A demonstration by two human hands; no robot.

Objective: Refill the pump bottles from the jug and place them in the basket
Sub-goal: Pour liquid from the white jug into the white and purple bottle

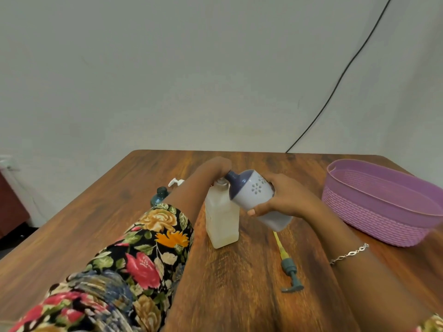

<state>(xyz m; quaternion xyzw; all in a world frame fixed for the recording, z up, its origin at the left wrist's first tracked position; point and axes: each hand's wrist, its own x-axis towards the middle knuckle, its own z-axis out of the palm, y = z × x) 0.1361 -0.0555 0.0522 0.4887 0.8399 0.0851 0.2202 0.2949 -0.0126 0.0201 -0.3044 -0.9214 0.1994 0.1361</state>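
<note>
While the right hand (290, 200) is wrapping fingers and thumb around the one tilted jug (256, 195) near the middle of the table (239, 283), its dark spout is hiding the fingertips of the left hand (213, 168) at the pale bottle (221, 221), so that grip cannot be told. A second, teal bottle (159, 195) is showing half hidden behind the left forearm beside a white pump (176, 182). A green pump (288, 271) is lying toward the near edge. One purple basket (371, 212) is sitting at the right edge, partly cut off.

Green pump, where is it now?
Head view, right of centre: the green pump lies on the table beside the right forearm, nearer than the jug, left of the basket.
</note>
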